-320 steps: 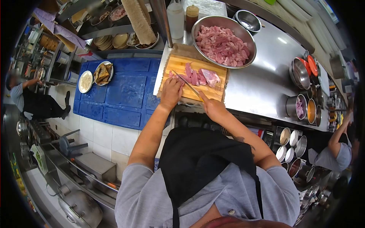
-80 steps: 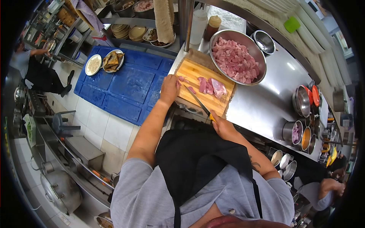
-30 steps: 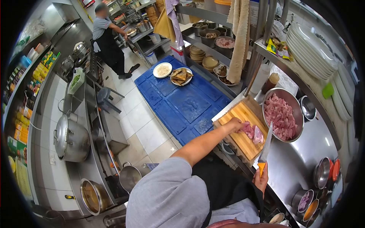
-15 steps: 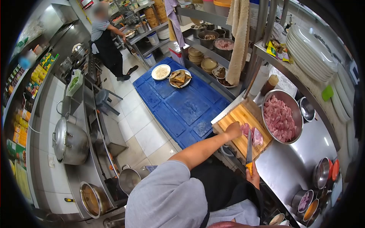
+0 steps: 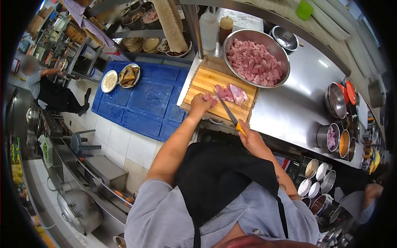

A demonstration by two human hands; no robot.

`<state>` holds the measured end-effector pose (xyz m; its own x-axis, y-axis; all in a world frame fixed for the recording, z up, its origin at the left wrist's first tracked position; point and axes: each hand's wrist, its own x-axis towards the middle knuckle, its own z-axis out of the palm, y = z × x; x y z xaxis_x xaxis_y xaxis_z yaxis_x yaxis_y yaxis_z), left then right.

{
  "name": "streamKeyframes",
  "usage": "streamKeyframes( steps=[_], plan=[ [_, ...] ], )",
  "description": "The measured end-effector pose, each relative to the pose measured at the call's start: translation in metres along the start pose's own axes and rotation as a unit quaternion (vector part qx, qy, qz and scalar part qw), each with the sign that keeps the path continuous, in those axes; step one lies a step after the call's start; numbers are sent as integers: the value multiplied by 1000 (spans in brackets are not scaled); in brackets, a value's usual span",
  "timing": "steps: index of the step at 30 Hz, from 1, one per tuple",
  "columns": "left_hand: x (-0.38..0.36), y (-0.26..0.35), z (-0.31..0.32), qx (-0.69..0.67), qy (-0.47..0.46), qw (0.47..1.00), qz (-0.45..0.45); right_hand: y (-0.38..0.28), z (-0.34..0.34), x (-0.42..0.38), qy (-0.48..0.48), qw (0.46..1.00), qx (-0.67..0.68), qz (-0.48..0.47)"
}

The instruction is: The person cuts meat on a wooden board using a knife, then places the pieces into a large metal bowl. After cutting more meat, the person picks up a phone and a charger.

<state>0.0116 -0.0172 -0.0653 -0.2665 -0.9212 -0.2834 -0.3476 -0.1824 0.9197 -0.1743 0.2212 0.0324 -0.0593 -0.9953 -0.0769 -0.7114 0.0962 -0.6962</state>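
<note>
On the wooden cutting board (image 5: pixel 200 80) lies a chunk of pink raw meat (image 5: pixel 238 94) with cut pieces beside it. My left hand (image 5: pixel 200 104) rests at the board's near left part, its fingers closed around a small piece of meat (image 5: pixel 211 99). A knife (image 5: pixel 226 107) is in my right hand (image 5: pixel 251 139), which grips the orange handle at the board's near edge. Its blade slants up and left over the board, with the tip beside the cut meat. Just behind the board stands a large metal bowl (image 5: pixel 286 70) full of meat strips.
A blue chest-like surface (image 5: pixel 147 105) at left carries two plates of food. Squeeze bottles (image 5: pixel 208 31) stand behind the board. Metal bowls (image 5: pixel 336 100) and pots line the steel counter (image 5: pixel 285 120) at right. One person (image 5: pixel 53 89) stands far left; another person's arm (image 5: pixel 369 198) shows at lower right.
My view has swung right, so the board and bowl appear farther left and higher. My left hand has drawn a small meat piece away from the chunk. The knife blade now slants left.
</note>
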Motion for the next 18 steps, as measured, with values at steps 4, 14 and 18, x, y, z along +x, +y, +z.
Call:
streamKeyframes(
  steps=[4,14,18],
  plan=[
    [-20,18,1,15,9,999,44,11,19,14,17,998,-30,-45],
    [9,46,-40,42,158,961,224,22,-12,-23,-87,988,-121,45],
    [9,44,-43,208,125,892,380,12,-19,-6,-37,996,-57,58]
  ],
)
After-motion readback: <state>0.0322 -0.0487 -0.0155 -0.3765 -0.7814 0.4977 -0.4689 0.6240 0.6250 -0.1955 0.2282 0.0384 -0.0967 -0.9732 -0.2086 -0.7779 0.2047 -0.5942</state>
